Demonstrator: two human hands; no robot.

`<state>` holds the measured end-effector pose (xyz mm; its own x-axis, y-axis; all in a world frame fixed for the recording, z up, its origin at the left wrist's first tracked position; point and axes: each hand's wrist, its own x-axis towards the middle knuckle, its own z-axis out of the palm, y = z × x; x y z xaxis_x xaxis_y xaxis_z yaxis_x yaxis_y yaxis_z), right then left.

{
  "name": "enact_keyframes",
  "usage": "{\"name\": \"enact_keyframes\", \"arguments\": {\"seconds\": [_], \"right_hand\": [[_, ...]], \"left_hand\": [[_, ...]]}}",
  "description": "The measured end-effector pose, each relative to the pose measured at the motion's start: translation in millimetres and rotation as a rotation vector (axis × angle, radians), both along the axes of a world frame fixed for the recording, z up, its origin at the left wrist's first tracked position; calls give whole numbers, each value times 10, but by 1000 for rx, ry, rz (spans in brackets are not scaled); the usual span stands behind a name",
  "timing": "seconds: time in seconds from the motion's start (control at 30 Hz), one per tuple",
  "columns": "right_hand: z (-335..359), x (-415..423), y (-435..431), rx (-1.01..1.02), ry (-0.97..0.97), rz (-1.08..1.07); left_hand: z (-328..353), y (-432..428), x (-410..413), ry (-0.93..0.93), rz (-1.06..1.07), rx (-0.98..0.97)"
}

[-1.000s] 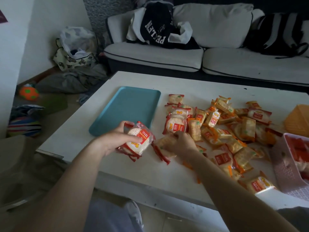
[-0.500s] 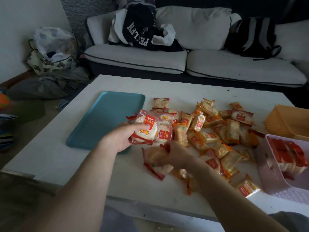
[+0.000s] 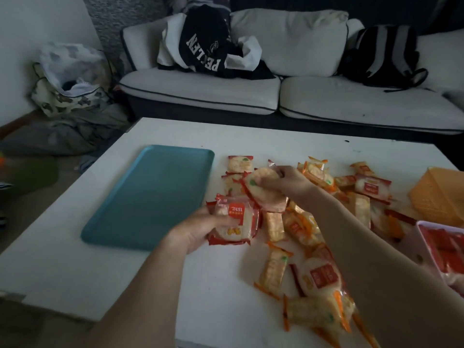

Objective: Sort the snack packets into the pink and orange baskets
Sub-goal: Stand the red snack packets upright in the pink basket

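The right hand (image 3: 286,178) has lifted away from the near edge of the heap and now sits farther out over it, carrying its red-edged packet (image 3: 263,194) along. The left hand (image 3: 194,233) has stayed close to the near right corner of the teal tray (image 3: 150,197).

The right hand's fingers are curled over the top of that packet, pinching it, and the packet is tilted. The left hand grips a small stack of red-edged packets (image 3: 234,222) from the side, thumb across the front. The stack looks like two or more, though motion blur makes the count unsure. The right hand's packet overlaps the far edge of the stack, and I cannot tell whether they touch.

The rest of the snack packets (image 3: 300,228), red-edged and orange-edged mixed, lie loose on the white table (image 3: 75,259), spread from just right of the tray towards the baskets, partly hidden under the right forearm. The pink basket (image 3: 424,234) stands at the right edge of the view with red-edged packets inside. The orange basket (image 3: 437,197) sits just beyond it.

Behind the table is a pale sofa (image 3: 200,91) bearing a black garment (image 3: 203,41) and a dark backpack (image 3: 386,54).
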<state>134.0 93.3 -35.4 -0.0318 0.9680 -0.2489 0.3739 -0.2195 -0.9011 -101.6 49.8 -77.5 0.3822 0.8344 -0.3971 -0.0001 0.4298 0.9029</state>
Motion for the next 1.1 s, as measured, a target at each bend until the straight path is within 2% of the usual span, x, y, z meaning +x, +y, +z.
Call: {"name": "enact_keyframes", "arguments": {"seconds": [0.13, 0.33, 0.63, 0.77, 0.9, 1.1], "right_hand": [[-122, -72, 181, -127, -66, 81], [-157, -57, 141, -209, 191, 65], [-79, -183, -49, -321, 373, 76], [8, -271, -154, -245, 387, 53], [175, -310, -273, -158, 409, -5], [707, 212, -788, 20, 444, -163]], "left_hand": [[-32, 24, 60, -18, 19, -12], [-61, 53, 84, -90, 103, -56], [6, -34, 80, -132, 227, -186], [105, -60, 1, -174, 275, -162], [344, -107, -13, -264, 276, -48], [806, -340, 512, -332, 190, 111]]}}
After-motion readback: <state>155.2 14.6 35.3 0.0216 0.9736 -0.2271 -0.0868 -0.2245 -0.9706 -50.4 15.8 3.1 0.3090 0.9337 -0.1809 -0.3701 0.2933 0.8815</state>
